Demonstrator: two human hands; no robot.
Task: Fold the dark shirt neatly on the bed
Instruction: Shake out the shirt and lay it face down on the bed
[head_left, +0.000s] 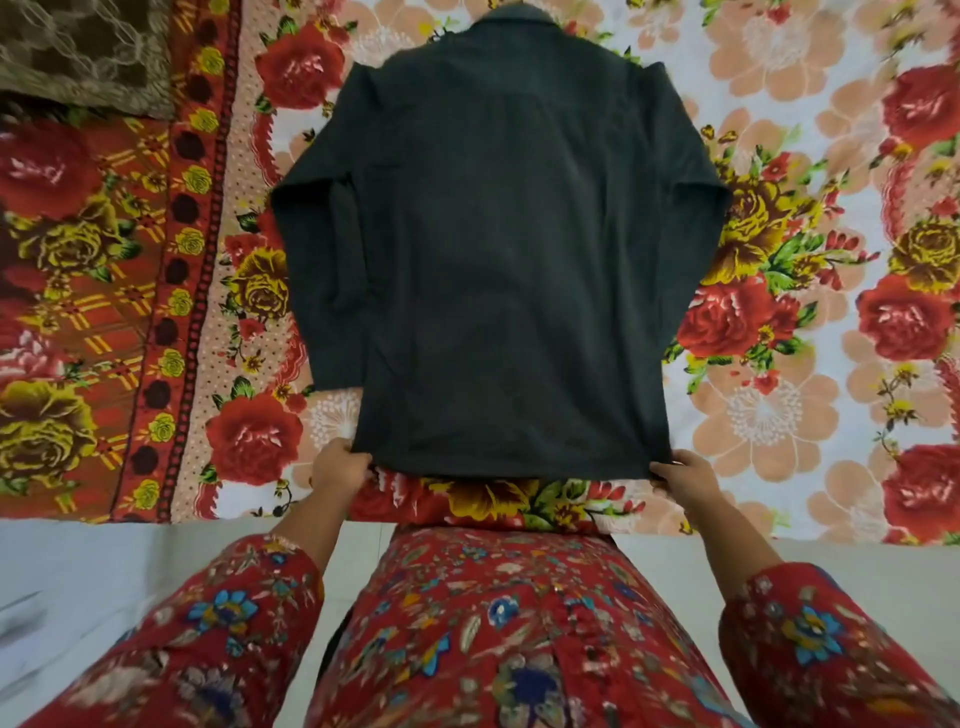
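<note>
Dark shirt lies back-up on the bed, collar at 12 o'clock; left hand and right hand each pinch a hem corner, likely to tension it flat.

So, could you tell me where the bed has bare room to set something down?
Bedsheet is bare right of the dark shirt and left of it, below the brown fabric. Crowded at the hem: left hand and right hand grip it.

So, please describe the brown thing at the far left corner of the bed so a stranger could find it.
Start from the bed's floral bedsheet, where a dark shirt lies flat. Look left from the shirt's far end, to the corner: the brown cloth lies there. Alone among red and yellow roses, it carries a pale net pattern.
</note>
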